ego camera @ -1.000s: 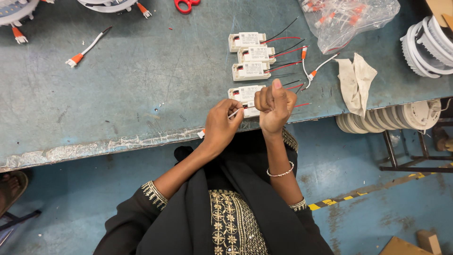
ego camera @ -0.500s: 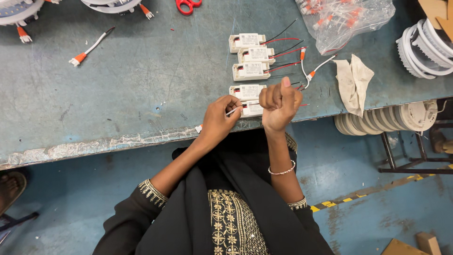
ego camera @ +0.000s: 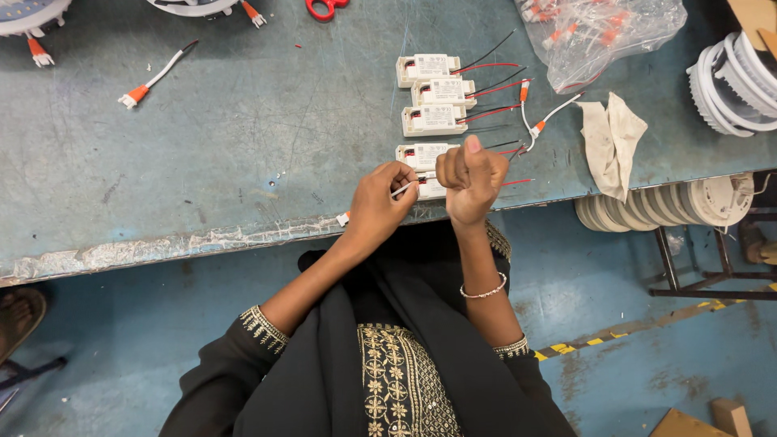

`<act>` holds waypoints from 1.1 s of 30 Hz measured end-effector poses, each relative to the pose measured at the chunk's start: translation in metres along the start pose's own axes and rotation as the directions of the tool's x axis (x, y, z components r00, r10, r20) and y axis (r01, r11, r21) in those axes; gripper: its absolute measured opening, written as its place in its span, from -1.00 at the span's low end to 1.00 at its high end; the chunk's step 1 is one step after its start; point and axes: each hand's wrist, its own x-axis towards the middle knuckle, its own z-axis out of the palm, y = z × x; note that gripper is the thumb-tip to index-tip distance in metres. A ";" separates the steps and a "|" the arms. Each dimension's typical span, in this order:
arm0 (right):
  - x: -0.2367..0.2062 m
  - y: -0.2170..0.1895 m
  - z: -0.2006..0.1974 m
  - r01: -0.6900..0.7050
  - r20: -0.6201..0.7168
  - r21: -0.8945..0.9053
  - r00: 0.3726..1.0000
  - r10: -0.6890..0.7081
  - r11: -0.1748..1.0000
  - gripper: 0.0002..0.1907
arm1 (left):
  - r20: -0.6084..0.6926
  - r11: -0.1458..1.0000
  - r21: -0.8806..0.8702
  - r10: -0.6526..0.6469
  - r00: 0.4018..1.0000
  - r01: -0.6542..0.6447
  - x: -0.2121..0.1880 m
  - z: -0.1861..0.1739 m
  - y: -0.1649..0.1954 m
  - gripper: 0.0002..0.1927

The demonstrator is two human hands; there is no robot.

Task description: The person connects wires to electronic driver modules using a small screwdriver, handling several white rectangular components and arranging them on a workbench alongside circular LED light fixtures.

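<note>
**Wire meets driver box at bench edge**

Scuffed blue-grey bench (ego camera: pixel 202 162), its near edge worn bare. Left hand (ego camera: pixel 380 202), fingers pinched narrow on a thin white lead (ego camera: pixel 402 189), orange connector end (ego camera: pixel 343 218) dangling over the edge. Right hand (ego camera: pixel 469 180), fist closed tight around a small white driver box (ego camera: pixel 421 155), likely steadying it for the wire. Three more boxes (ego camera: pixel 429 93) lined up beyond, red and black leads trailing right. Bag of connectors (ego camera: pixel 599 32) and folded cloth (ego camera: pixel 611 137) within reach.

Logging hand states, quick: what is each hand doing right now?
Left hand: closed, pinching a thin white wire.
Right hand: closed in a fist, thumb up, over a white box; what it grips cannot be told.
</note>
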 end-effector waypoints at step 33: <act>-0.001 -0.010 -0.009 -0.048 -0.019 0.013 0.999 0.048 0.999 -0.42 | -0.241 0.906 0.304 0.371 0.897 -0.293 -0.031 0.030 0.012 -0.83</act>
